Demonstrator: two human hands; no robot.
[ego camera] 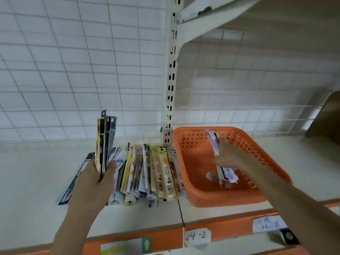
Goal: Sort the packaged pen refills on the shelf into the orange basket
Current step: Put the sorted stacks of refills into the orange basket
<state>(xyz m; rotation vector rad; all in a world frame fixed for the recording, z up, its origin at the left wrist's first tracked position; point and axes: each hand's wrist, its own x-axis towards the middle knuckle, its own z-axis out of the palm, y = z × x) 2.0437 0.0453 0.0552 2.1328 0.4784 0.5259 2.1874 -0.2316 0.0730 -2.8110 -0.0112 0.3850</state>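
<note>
A fanned pile of packaged pen refills (147, 172) lies on the white shelf (36, 181), left of the orange basket (185, 172). My left hand (93, 183) grips a few dark and yellow refill packs (103, 142) and holds them upright above the pile's left end. My right hand (230, 155) is inside the basket, closed on a bundle of purple and white refill packs (214, 142) that runs from the basket's far wall to its floor. The bundle's lower end (228, 176) touches the basket floor.
A slotted white upright (171, 76) stands behind the pile, between two shelf bays. An upper shelf (239, 17) overhangs the basket. The shelf's orange front edge carries a paper label "04-2" (196, 236). A brown box (327, 116) sits at the far right.
</note>
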